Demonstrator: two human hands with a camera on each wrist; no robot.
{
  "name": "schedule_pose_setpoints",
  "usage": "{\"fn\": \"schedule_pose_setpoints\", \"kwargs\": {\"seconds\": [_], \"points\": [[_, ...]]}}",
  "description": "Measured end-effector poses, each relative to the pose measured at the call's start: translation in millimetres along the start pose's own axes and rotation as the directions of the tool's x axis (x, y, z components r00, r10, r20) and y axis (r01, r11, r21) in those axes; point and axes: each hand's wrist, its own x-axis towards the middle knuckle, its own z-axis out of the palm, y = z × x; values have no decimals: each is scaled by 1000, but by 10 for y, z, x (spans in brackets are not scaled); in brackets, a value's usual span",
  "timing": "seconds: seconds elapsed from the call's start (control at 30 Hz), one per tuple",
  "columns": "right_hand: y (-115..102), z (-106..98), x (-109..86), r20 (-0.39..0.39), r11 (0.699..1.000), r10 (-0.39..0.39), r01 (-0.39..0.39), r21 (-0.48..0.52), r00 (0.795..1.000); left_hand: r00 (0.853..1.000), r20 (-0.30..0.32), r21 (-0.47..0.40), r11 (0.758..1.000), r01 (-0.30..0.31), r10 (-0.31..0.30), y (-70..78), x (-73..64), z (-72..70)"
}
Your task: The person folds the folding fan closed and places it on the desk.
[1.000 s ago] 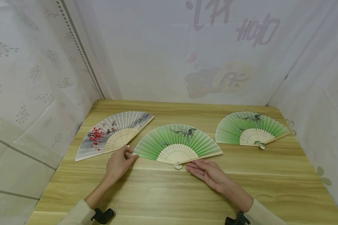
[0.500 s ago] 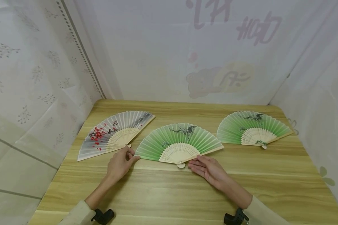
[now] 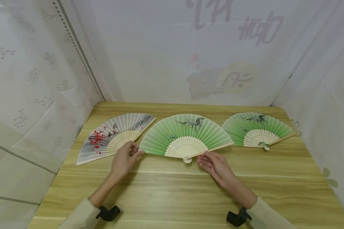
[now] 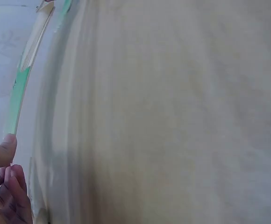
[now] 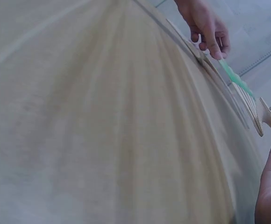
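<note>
A spread green folding fan (image 3: 186, 133) with a dark branch-and-bird print is held up off the wood-grain table. My left hand (image 3: 124, 160) pinches its left end between thumb and fingers. Along its lower right edge, near the pivot, my right hand (image 3: 218, 167) pinches the outer bamboo rib. The left wrist view shows that fan (image 4: 18, 98) nearly edge-on above the left thumb. In the right wrist view the fan's ribs (image 5: 247, 105) lie between both hands, and the right fingertips are partly cut off by the frame edge.
A spread grey fan (image 3: 114, 138) with red blossoms lies to the left, close behind my left hand. At the right lies another spread green fan (image 3: 259, 130), its left tip behind the held one. Printed cloth (image 3: 149, 63) hangs around the table (image 3: 160, 197).
Both hands have raised the middle green fan off the table and slightly away from me. The two other fans have stayed where they were.
</note>
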Motion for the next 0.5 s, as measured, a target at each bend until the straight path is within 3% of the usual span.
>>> {"fn": "schedule_pose_setpoints", "kwargs": {"seconds": [0.2,0.5], "points": [[-65,2,77,-30,999,-46,47,13,998,1000,10,-53,998,19,-18,51,85,9],[-129,13,147,-56,992,-124,124,-7,991,999,38,-225,974,38,-30,97,290,4]]}}
